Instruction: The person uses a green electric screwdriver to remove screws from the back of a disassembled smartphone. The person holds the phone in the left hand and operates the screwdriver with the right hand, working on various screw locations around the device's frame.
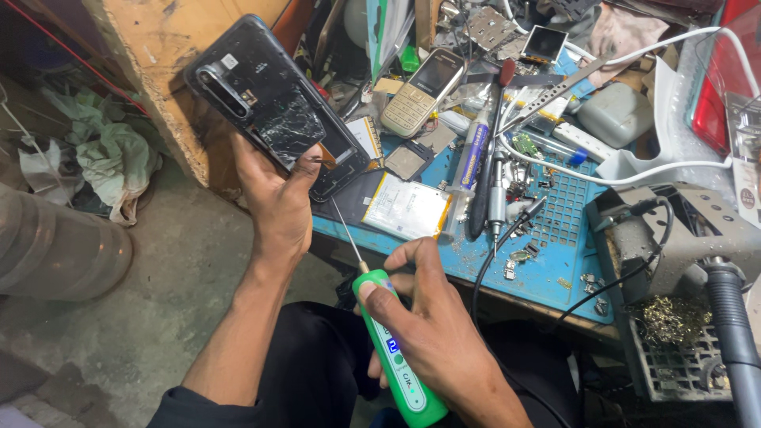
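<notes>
— Above the bench's near edge, we log the left hand (273, 202) first: what does it have?

— We see it closed around an opened black smartphone (277, 107), thumb across the lower back, fingers hidden behind. The phone is lifted clear of the blue work mat (555, 261), tilted, its stripped back facing us, cracked patch near the middle, camera strip toward the upper left.

— And the right hand (432, 325)?

— We note it wrapped tight on a green electric screwdriver (392, 357), thumb pressed on the top end of the body. Its thin shaft points up toward the phone's lower end; we cannot tell whether the tip touches.

— Surroundings?

— We record a flat silver battery (406, 208) lying on the mat just below the phone, a beige keypad phone (418, 91) farther back, a glue syringe (469, 162) beside the battery, and a white cable (634, 170) looping across the right side. A soldering stand (682, 238) sits at the right edge, well apart from both hands. Grey concrete floor (166, 269) lies to the left.
</notes>
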